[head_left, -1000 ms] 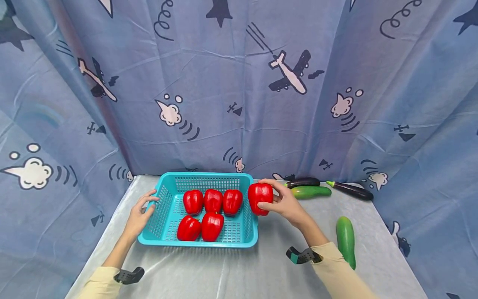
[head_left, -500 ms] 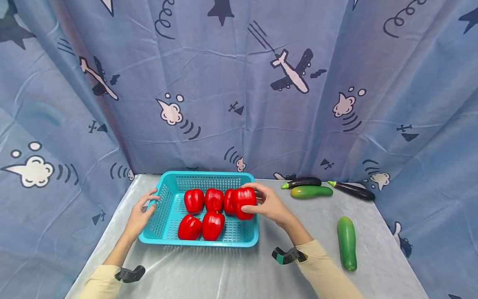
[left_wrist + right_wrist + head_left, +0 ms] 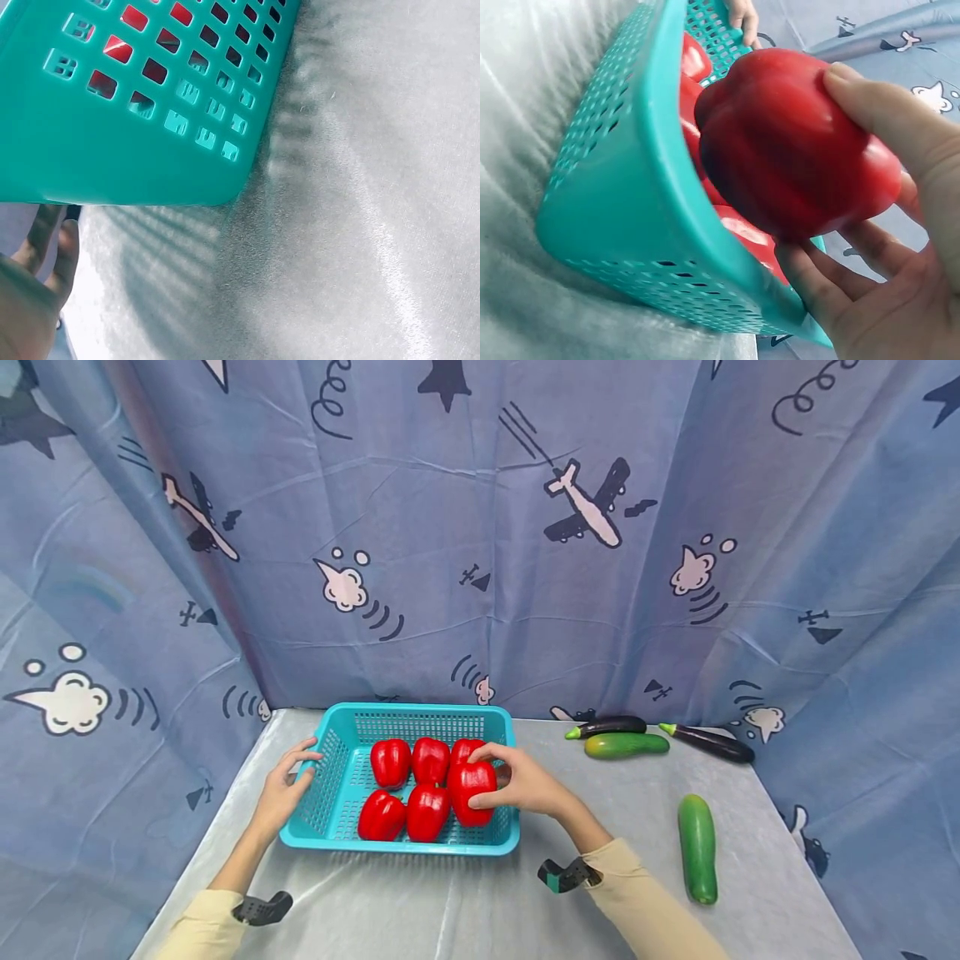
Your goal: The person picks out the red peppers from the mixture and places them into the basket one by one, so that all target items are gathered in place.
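Note:
A red bell pepper (image 3: 471,795) is in my right hand (image 3: 531,783), over the right end of a turquoise perforated basket (image 3: 397,849). Thumb and fingers wrap its sides; in the right wrist view this pepper (image 3: 787,142) sits just above the rim. Whether it touches the basket floor cannot be seen. Other red bell peppers (image 3: 391,763) lie in the basket, three along the back and two in front. On the basket's left rim my left hand (image 3: 282,789) holds on, fingers over the edge and thumb outside; its fingertips are hidden in the left wrist view.
To the right, a dark eggplant (image 3: 611,725) and a green cucumber (image 3: 628,744) lie side by side near the curtain (image 3: 420,577). Another eggplant (image 3: 708,742) lies beyond them, and a second cucumber (image 3: 697,852) nearer. The grey cloth-covered table (image 3: 390,910) supports everything.
My right hand has carried the bell pepper leftward from beside the basket's right rim, then down toward the front right inside it. The left hand stays on the left rim.

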`<state>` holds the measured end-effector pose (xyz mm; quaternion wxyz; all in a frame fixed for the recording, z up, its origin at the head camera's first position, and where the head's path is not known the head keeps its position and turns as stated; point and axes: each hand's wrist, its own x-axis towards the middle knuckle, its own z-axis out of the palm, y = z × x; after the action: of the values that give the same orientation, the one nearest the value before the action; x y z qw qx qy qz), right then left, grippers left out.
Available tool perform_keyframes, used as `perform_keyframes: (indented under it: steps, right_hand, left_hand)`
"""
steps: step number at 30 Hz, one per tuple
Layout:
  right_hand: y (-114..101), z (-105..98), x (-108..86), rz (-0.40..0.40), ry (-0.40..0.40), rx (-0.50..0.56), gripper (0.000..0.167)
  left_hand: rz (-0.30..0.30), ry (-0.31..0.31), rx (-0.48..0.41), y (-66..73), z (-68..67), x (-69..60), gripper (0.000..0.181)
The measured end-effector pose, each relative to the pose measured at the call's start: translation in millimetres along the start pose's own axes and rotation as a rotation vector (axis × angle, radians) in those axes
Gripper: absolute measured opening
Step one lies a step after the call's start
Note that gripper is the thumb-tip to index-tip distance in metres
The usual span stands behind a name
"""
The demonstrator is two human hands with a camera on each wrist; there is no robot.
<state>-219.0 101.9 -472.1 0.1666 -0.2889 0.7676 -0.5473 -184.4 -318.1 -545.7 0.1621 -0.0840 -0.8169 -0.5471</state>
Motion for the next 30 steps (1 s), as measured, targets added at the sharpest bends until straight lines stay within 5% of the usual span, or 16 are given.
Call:
perform_keyframes:
  steps: [30]
  right_hand:
    - [2.3, 11.8, -6.9, 0.045, -0.012, -0.256, 0.045]
  left_hand:
    - [0.009, 0.001, 0.005, -3.5, 0.4, 0.5, 0.024]
